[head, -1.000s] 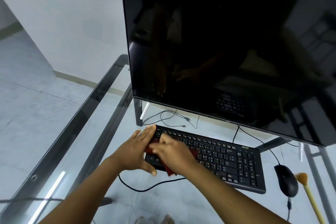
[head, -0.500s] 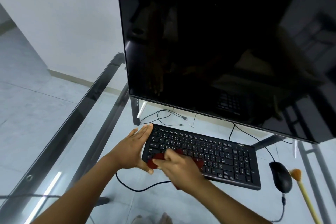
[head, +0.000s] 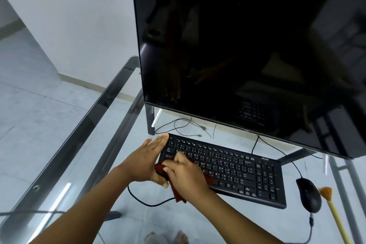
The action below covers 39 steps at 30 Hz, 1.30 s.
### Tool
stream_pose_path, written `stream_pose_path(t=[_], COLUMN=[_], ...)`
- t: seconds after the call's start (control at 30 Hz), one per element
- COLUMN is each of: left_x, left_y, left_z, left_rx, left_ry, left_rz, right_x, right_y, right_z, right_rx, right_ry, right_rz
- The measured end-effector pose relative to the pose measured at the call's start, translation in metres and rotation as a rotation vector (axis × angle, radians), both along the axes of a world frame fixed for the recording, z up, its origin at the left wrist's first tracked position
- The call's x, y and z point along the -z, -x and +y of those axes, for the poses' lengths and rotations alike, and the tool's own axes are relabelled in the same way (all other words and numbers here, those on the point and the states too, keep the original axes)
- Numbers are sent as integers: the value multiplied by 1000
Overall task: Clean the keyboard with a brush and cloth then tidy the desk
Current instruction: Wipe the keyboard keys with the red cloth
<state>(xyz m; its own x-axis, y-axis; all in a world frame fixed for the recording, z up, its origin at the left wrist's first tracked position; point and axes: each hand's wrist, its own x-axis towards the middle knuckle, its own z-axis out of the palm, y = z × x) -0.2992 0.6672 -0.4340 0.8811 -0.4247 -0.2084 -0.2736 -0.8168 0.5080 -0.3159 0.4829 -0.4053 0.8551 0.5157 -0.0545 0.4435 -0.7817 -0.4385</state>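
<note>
A black keyboard [head: 233,168] lies on the glass desk [head: 83,144] below the monitor. My right hand [head: 186,174] presses a dark red cloth [head: 178,192] onto the keyboard's left keys; the cloth shows at the hand's left side and hangs over the near edge. My left hand [head: 146,160] lies flat, fingers straight, against the keyboard's left end, thumb under the near corner. A brush [head: 329,204] with orange bristles and a yellow handle lies at the far right, beside the mouse.
A large dark monitor [head: 237,45] stands right behind the keyboard. A black mouse [head: 309,194] sits right of the keyboard, its cable running to the near edge. Thin cables [head: 188,127] lie behind the keyboard. The desk's metal frame [head: 103,105] runs along the left.
My right hand with the cloth slid toward the near edge of the keyboard, then back up onto the left keys. My left hand has stayed at the keyboard's left end.
</note>
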Motion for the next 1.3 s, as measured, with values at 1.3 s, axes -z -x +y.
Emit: stream_pose_path(t=[1.3], left_x=[8], left_y=[10], left_z=[-15], left_rx=[-131], left_ry=[21], left_rz=[-89], right_x=[-8], right_y=[-63], right_z=[-36], right_rx=[257], right_ry=[141], right_rz=[-119])
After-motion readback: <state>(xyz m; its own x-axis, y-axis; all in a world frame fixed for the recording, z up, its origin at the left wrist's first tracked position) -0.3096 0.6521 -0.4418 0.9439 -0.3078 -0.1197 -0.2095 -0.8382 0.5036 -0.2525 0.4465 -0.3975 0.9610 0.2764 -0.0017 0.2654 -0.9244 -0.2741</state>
